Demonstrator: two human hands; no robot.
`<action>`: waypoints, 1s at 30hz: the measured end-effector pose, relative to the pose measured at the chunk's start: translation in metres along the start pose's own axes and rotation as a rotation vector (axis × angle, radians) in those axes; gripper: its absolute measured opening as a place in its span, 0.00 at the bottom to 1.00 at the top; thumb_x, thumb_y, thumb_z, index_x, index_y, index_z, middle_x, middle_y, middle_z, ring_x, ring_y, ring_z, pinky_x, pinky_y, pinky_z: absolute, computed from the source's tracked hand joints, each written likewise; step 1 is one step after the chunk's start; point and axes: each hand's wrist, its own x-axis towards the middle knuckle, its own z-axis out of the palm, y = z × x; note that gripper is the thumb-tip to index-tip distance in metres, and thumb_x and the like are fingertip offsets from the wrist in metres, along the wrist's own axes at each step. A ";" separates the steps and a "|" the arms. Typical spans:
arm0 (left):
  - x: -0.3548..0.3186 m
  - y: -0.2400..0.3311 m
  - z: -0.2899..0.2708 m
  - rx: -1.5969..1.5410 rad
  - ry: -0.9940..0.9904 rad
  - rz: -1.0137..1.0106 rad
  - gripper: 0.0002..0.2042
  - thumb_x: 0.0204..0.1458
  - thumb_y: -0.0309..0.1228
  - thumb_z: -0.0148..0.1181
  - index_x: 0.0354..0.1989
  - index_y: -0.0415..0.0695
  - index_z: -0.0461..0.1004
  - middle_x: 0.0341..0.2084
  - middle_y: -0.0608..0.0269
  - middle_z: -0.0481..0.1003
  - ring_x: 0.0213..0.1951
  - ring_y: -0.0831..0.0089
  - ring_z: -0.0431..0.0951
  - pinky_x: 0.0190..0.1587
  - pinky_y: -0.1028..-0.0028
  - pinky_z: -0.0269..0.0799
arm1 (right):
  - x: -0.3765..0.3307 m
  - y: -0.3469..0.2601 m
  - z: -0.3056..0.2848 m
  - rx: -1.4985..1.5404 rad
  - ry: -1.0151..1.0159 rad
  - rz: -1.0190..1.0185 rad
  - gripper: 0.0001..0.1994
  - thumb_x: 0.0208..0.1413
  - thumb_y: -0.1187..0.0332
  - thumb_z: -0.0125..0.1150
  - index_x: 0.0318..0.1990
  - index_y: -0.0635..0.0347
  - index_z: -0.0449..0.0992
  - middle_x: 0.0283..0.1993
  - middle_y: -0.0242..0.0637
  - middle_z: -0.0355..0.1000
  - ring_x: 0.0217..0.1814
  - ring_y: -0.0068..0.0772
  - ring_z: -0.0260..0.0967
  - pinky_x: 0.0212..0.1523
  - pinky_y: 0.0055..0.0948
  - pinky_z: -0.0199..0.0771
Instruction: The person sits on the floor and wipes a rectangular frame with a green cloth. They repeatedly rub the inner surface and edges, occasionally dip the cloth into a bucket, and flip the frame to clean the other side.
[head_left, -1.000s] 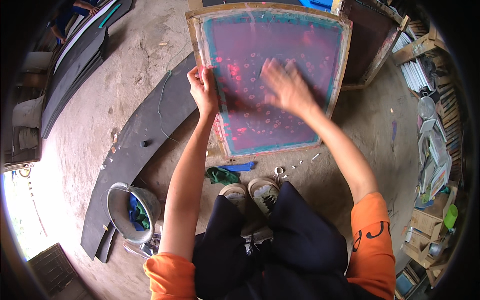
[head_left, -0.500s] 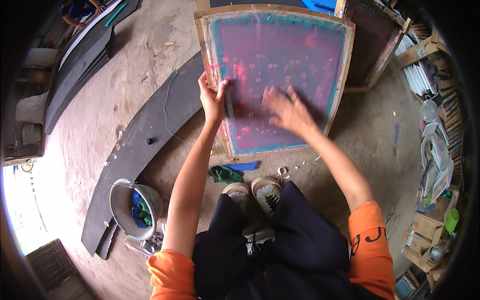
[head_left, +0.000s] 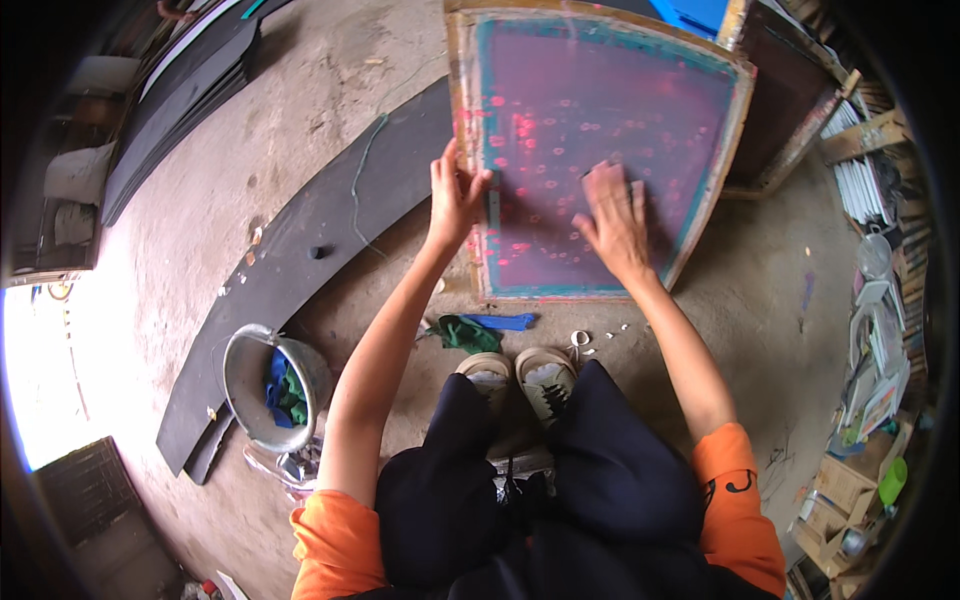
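A screen-printing frame (head_left: 660,95) stands upright before me, its purplish mesh bordered in teal and marked with small pink shapes. My left hand (head_left: 458,200) grips the left wooden edge, thumb toward the mesh side. Over the lower middle of the mesh is my right hand (head_left: 620,220), fingers stretched out and slightly blurred, holding nothing. Whether its palm presses the mesh I cannot tell. Below the frame, a green cloth (head_left: 468,334) and a blue strip (head_left: 505,322) lie on the floor by my shoes (head_left: 545,385).
A second dark-meshed frame (head_left: 780,110) leans behind, at right. On the left, a metal bucket (head_left: 318,370) holds blue and green cloths, beside a long black sheet (head_left: 300,215). Stacked black sheets (head_left: 190,110) lie far left. Papers and boxes (head_left: 845,480) line the right side.
The frame and floor items appear farther right in the view. My right hand's fingers have swung from up-left to more upright over the mesh. My left hand keeps its grip.
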 end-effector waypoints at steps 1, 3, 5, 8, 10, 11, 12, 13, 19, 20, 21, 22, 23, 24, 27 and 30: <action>-0.009 0.001 -0.004 0.054 -0.071 -0.044 0.31 0.50 0.35 0.58 0.59 0.39 0.52 0.40 0.54 0.60 0.41 0.68 0.66 0.44 0.69 0.66 | 0.009 -0.010 0.002 0.077 0.127 0.129 0.34 0.55 0.51 0.45 0.65 0.53 0.43 0.70 0.36 0.34 0.72 0.38 0.28 0.66 0.51 0.31; -0.019 0.000 -0.011 -0.104 -0.125 -0.112 0.30 0.50 0.30 0.57 0.60 0.40 0.51 0.42 0.52 0.59 0.46 0.63 0.66 0.48 0.66 0.66 | 0.031 -0.033 0.008 0.234 0.373 0.388 0.32 0.57 0.55 0.44 0.65 0.57 0.44 0.70 0.40 0.35 0.72 0.43 0.28 0.65 0.53 0.31; -0.026 0.000 -0.015 -0.048 -0.140 -0.029 0.31 0.47 0.24 0.58 0.60 0.41 0.51 0.43 0.51 0.59 0.45 0.61 0.66 0.48 0.65 0.66 | 0.012 -0.053 0.025 0.171 0.189 0.058 0.29 0.57 0.59 0.43 0.63 0.62 0.48 0.69 0.43 0.37 0.72 0.44 0.30 0.65 0.53 0.31; -0.053 0.002 -0.023 0.244 -0.025 0.246 0.34 0.43 0.20 0.58 0.60 0.42 0.51 0.42 0.51 0.60 0.43 0.60 0.67 0.48 0.66 0.66 | -0.040 -0.083 0.039 0.189 -0.194 -0.316 0.29 0.53 0.67 0.45 0.63 0.61 0.49 0.69 0.39 0.41 0.71 0.36 0.33 0.66 0.46 0.37; -0.087 0.010 -0.030 0.264 -0.146 0.124 0.32 0.39 0.19 0.60 0.55 0.39 0.55 0.39 0.50 0.60 0.41 0.58 0.66 0.46 0.66 0.65 | -0.063 -0.089 0.034 0.217 -0.329 -0.464 0.29 0.51 0.72 0.45 0.63 0.61 0.50 0.68 0.37 0.43 0.71 0.33 0.36 0.67 0.43 0.40; -0.105 0.008 -0.032 0.252 -0.235 0.052 0.30 0.38 0.19 0.60 0.54 0.38 0.56 0.39 0.50 0.60 0.41 0.58 0.66 0.45 0.66 0.65 | -0.066 -0.088 0.033 0.274 -0.331 -0.446 0.28 0.50 0.74 0.44 0.62 0.62 0.52 0.67 0.37 0.45 0.71 0.33 0.37 0.67 0.42 0.41; -0.122 0.005 -0.035 0.282 -0.313 0.066 0.30 0.37 0.20 0.61 0.52 0.37 0.57 0.38 0.50 0.60 0.41 0.57 0.66 0.46 0.66 0.65 | -0.066 -0.089 0.027 0.336 -0.334 -0.431 0.28 0.49 0.76 0.44 0.61 0.62 0.53 0.67 0.37 0.47 0.70 0.32 0.39 0.66 0.42 0.42; -0.135 0.001 -0.034 0.305 -0.384 0.086 0.29 0.37 0.20 0.61 0.51 0.36 0.57 0.38 0.50 0.60 0.41 0.57 0.66 0.46 0.66 0.65 | -0.064 -0.087 0.024 0.387 -0.335 -0.419 0.28 0.48 0.78 0.43 0.61 0.62 0.55 0.66 0.36 0.49 0.70 0.32 0.41 0.66 0.41 0.43; -0.188 -0.045 -0.022 0.947 -0.688 0.159 0.15 0.38 0.24 0.53 0.39 0.40 0.67 0.33 0.56 0.66 0.38 0.62 0.68 0.41 0.67 0.69 | -0.062 -0.092 0.020 0.579 -0.198 -0.360 0.23 0.45 0.84 0.47 0.53 0.66 0.65 0.60 0.41 0.59 0.64 0.38 0.54 0.60 0.32 0.61; -0.187 -0.047 -0.020 0.982 -0.719 0.139 0.15 0.39 0.24 0.53 0.40 0.40 0.67 0.33 0.56 0.66 0.38 0.62 0.68 0.41 0.67 0.69 | -0.061 -0.089 0.019 0.593 -0.196 -0.339 0.23 0.44 0.84 0.47 0.52 0.65 0.66 0.59 0.41 0.60 0.62 0.38 0.55 0.59 0.32 0.62; -0.187 -0.047 -0.018 1.015 -0.756 0.126 0.16 0.39 0.23 0.53 0.41 0.40 0.66 0.33 0.57 0.66 0.38 0.61 0.68 0.41 0.66 0.69 | -0.062 -0.088 0.019 0.604 -0.193 -0.311 0.22 0.44 0.85 0.47 0.51 0.65 0.67 0.58 0.41 0.61 0.61 0.39 0.57 0.58 0.32 0.63; -0.187 -0.048 -0.017 0.989 -0.741 0.117 0.16 0.39 0.24 0.54 0.40 0.40 0.67 0.32 0.57 0.68 0.37 0.61 0.70 0.40 0.66 0.70 | -0.061 -0.089 0.022 0.669 -0.095 -0.228 0.19 0.44 0.86 0.48 0.46 0.63 0.69 0.49 0.41 0.65 0.51 0.40 0.65 0.49 0.32 0.69; -0.187 -0.048 -0.016 0.962 -0.727 0.107 0.15 0.39 0.24 0.54 0.39 0.40 0.69 0.31 0.58 0.69 0.37 0.61 0.71 0.39 0.66 0.70 | -0.065 -0.091 0.021 0.719 -0.106 -0.133 0.17 0.44 0.86 0.48 0.44 0.63 0.69 0.45 0.42 0.65 0.48 0.40 0.66 0.46 0.33 0.70; -0.185 -0.047 -0.016 0.938 -0.704 0.092 0.14 0.40 0.25 0.55 0.39 0.40 0.70 0.30 0.58 0.71 0.36 0.61 0.73 0.38 0.66 0.71 | -0.064 -0.097 0.016 0.768 -0.116 -0.047 0.16 0.44 0.86 0.48 0.42 0.62 0.70 0.42 0.42 0.65 0.44 0.40 0.67 0.42 0.34 0.70; -0.170 -0.050 -0.025 0.523 -0.826 -0.151 0.09 0.40 0.25 0.57 0.32 0.40 0.74 0.25 0.60 0.75 0.32 0.62 0.76 0.35 0.68 0.72 | -0.058 -0.108 0.012 0.877 -0.097 0.087 0.10 0.46 0.84 0.49 0.35 0.61 0.70 0.33 0.40 0.64 0.35 0.39 0.68 0.33 0.37 0.68; -0.130 -0.021 -0.037 0.160 -0.839 -0.298 0.06 0.40 0.28 0.61 0.27 0.42 0.77 0.22 0.61 0.77 0.28 0.69 0.78 0.34 0.72 0.72 | -0.056 -0.105 0.013 0.876 -0.156 0.182 0.07 0.48 0.79 0.52 0.36 0.61 0.71 0.35 0.36 0.66 0.37 0.40 0.67 0.33 0.36 0.67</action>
